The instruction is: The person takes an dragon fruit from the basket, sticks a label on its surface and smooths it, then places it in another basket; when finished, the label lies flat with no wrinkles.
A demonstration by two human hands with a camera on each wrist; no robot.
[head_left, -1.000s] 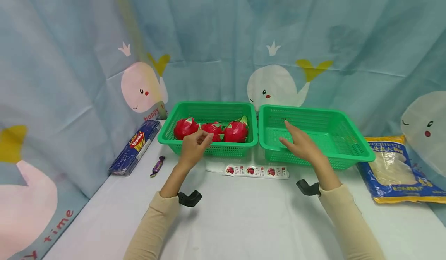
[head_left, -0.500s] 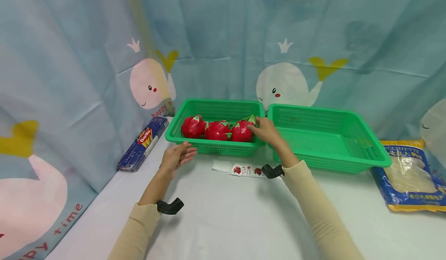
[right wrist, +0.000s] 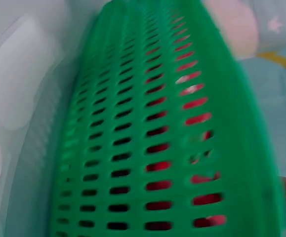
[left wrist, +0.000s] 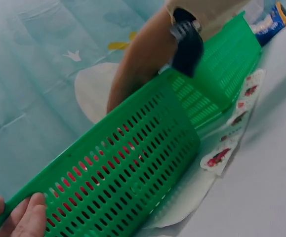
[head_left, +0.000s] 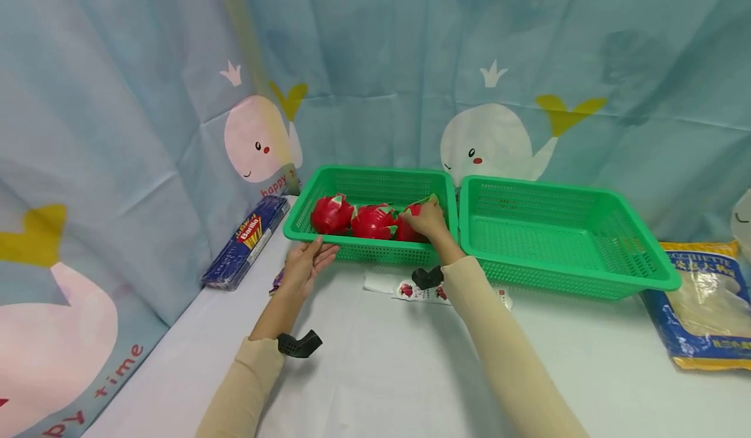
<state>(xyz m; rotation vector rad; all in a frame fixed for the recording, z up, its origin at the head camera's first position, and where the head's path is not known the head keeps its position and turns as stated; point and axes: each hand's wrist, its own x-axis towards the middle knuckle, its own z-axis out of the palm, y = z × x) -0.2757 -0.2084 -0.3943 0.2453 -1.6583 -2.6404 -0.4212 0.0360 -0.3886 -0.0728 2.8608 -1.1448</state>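
Observation:
Three red dragon fruits sit in a row in the left green basket: one on the left [head_left: 331, 215], one in the middle [head_left: 373, 221] and one on the right [head_left: 412, 231]. My right hand [head_left: 429, 221] reaches over the basket's front rim and grips the right fruit, covering part of it. At the basket's front left corner, my left hand [head_left: 303, 265] pinches the rim, thumb above and fingers below; the left wrist view shows these fingers [left wrist: 30, 217] against the basket wall [left wrist: 184, 133]. In the right wrist view, the slotted wall [right wrist: 244, 148] hides the right hand's fingers.
A second green basket [head_left: 563, 274] stands close on the right. A blue Barilla spaghetti pack [head_left: 243, 246] lies to the left, and a blue-yellow pasta bag [head_left: 706, 301] to the far right. A sticker strip [head_left: 405, 289] lies in front; a purple-wrapped candy [head_left: 276, 283] is partly behind my left wrist.
My right hand has moved left from over the right basket to the right dragon fruit. My left hand has drawn back from above the fruits to the left basket's front rim. The view has shifted slightly.

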